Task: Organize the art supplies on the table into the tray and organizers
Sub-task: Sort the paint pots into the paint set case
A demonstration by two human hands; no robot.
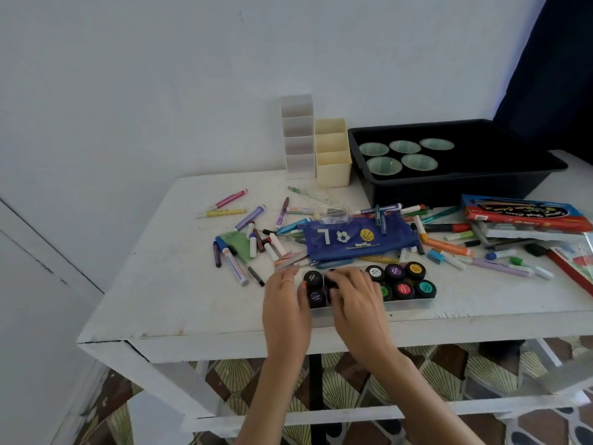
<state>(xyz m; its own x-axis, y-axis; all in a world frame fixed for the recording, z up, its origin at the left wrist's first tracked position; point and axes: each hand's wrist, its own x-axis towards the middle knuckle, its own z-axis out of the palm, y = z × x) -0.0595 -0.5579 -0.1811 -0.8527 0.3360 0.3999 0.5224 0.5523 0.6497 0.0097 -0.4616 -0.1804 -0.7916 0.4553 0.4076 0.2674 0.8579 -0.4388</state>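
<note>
A clear case of several black-lidded paint pots lies near the table's front edge. My left hand rests at the case's left end, thumb against a pot there. My right hand lies over the middle pots with fingers curled round one. Behind the case lie a blue pencil pouch and many scattered markers. A black tray holding several green cups stands at the back right. A white organizer and a cream organizer stand left of the tray.
Flat boxes of supplies are stacked at the right edge, with more markers beside them. The white table has bare surface at its left and front left. A wall stands close behind. A patterned floor shows below.
</note>
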